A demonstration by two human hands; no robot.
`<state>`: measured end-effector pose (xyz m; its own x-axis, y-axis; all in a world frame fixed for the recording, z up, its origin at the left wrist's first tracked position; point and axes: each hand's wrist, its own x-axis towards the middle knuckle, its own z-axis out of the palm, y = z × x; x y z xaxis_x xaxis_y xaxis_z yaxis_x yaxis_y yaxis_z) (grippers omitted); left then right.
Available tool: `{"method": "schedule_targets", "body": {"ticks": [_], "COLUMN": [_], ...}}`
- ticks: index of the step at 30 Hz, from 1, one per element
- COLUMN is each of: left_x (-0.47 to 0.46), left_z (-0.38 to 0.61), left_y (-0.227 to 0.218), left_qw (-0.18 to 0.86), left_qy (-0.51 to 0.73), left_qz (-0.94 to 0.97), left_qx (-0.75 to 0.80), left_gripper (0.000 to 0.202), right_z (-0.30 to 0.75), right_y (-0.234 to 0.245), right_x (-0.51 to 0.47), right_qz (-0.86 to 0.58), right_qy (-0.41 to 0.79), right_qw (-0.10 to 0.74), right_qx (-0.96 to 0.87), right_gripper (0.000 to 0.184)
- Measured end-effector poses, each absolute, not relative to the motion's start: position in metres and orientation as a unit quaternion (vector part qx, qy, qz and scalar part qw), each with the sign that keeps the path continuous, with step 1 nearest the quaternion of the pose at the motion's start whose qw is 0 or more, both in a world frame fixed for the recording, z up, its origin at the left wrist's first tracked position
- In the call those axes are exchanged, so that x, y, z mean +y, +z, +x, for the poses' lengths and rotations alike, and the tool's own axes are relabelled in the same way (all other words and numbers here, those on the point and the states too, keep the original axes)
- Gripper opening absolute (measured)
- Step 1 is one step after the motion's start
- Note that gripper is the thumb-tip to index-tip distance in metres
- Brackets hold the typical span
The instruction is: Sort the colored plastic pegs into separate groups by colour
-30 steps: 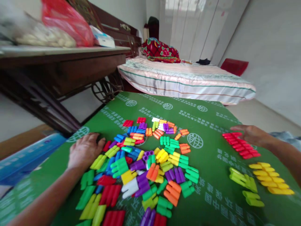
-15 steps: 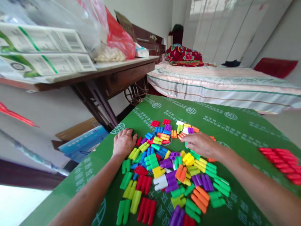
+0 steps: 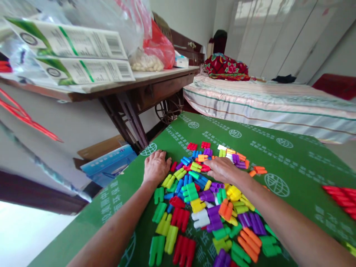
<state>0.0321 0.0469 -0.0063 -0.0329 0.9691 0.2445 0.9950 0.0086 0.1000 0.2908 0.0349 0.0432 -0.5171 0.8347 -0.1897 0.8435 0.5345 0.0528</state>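
Observation:
A heap of colourful plastic blocks [image 3: 205, 200] lies on a green printed mat [image 3: 278, 155]. My left hand [image 3: 156, 167] rests palm down on the mat at the heap's left edge, fingers curled loosely against the blocks. My right hand [image 3: 224, 170] lies over the heap's upper middle, fingers stretched toward a red block [image 3: 205, 168]; whether it grips it is hidden. A row of sorted red blocks [image 3: 340, 196] sits at the right edge.
A dark wooden table [image 3: 144, 85] holding boxes [image 3: 80, 55] and a red bag [image 3: 160, 46] stands to the left. A bed [image 3: 267, 100] with a striped cover lies behind the mat. A blue box [image 3: 109, 167] is on the floor.
My right hand left the sorted red row, crossed to the heap and now reaches further left onto a red block. The view swung left. My left hand stayed put.

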Motion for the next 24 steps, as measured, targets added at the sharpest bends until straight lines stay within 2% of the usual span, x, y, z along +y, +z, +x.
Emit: {"method": "schedule_targets", "body": {"ticks": [18,24], "left_x": [0.048,0.053], "left_z": [0.035,0.036], "left_y": [0.001,0.012], "left_qw": [0.074,0.039], "left_qy": [-0.086,-0.049], "left_qz": [-0.686,-0.683], "left_qx": [-0.719,-0.727], "left_gripper": [0.051,0.06], "right_z": [0.316,0.363], "right_y": [0.053,0.072], "right_x": [0.031,0.017], "right_qz": [0.531,0.542], "right_qy": [-0.102,-0.103], "right_qw": [0.105,0.012], "right_qx": [0.835,0.834], "right_gripper": [0.017,0.02]}}
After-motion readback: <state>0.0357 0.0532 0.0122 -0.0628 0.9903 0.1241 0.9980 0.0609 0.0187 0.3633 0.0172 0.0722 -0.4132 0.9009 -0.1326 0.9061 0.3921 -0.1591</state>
